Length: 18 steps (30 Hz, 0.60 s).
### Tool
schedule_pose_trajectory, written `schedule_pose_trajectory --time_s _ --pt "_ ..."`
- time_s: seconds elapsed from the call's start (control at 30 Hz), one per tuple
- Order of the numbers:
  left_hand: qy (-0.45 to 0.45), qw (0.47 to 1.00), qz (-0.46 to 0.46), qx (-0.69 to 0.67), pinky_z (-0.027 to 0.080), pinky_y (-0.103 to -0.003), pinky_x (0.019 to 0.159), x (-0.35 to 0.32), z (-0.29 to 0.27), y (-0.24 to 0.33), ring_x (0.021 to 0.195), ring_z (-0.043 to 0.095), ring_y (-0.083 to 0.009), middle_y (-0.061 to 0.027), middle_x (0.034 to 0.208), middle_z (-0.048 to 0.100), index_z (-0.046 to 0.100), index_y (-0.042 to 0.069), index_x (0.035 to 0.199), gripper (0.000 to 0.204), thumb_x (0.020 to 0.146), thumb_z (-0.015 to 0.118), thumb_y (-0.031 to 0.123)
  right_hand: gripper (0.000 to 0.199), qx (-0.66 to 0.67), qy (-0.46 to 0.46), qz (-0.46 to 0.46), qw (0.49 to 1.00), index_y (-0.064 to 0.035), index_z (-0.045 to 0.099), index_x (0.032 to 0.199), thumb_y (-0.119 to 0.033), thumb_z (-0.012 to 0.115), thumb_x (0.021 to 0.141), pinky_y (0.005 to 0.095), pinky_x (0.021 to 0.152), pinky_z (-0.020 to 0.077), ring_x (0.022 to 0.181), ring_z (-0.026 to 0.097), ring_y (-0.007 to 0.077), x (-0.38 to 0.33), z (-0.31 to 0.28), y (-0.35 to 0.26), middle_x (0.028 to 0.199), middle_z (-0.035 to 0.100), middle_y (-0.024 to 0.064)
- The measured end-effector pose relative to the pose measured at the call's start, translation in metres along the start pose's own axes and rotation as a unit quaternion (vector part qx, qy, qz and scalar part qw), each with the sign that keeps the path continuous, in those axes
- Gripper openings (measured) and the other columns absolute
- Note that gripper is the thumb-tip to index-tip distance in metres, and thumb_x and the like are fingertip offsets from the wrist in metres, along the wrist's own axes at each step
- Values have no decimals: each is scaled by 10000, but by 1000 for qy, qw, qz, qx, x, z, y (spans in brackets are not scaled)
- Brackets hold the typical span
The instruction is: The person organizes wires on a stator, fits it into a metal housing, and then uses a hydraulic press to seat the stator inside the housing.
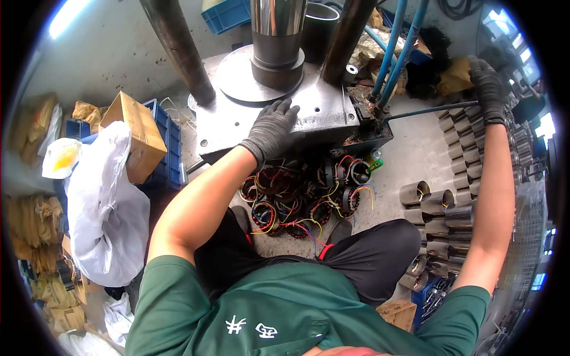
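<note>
My left hand (273,129), in a dark grey glove, rests on the steel bed (217,127) of a press. Its fingers are stretched out and hold nothing. Just beyond the fingertips lies a round metal plate (234,74), with the press's shiny ram (276,24) and a dark cylindrical block (277,68) over it. Out to the far right, my gloved right hand (490,89) is closed at the end of a long dark lever (433,111) that runs out from the press; its fingers are partly hidden.
Several wound motor stators (264,215) with coloured wires lie on the floor between my feet. Rows of metal cylinder housings (460,222) stand at the right. Left are a cardboard box (139,139), a blue crate (172,148) and a white sack (107,207). Dark columns (181,53) flank the ram.
</note>
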<state>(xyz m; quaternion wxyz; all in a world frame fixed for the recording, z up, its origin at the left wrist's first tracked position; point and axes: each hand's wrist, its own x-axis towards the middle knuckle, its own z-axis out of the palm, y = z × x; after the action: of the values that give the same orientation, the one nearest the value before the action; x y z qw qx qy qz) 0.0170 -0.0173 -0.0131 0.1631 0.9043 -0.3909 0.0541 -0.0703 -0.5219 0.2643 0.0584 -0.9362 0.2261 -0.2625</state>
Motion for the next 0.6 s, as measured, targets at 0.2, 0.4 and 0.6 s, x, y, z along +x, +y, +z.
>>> schedule_pose_trajectory --time_s 0.2,0.4,0.6 --pt "-10 999 37 -6 285 -553 1243 17 17 27 1497 369 -449 -234 1586 446 479 69 1508 741 920 718 451 592 -51 1 -3 999 -72 720 1204 -595 537 995 454 977 509 1082 688 394 -1 -2 -2 1109 736 213" --pt "-51 953 267 -130 463 -502 1104 19 26 60 1290 584 -385 -162 1386 625 604 113 1398 613 870 777 373 536 -65 1 -20 998 -72 725 1198 -543 574 992 468 945 527 1057 694 412 -10 -2 -13 1107 727 237" --pt "-147 926 333 -100 558 -486 919 12 21 79 1043 694 -372 -144 1179 716 691 116 1297 482 850 744 289 219 -230 44 -243 941 -145 684 1178 -257 600 1010 456 897 554 1019 691 389 -10 -8 29 1137 705 167"
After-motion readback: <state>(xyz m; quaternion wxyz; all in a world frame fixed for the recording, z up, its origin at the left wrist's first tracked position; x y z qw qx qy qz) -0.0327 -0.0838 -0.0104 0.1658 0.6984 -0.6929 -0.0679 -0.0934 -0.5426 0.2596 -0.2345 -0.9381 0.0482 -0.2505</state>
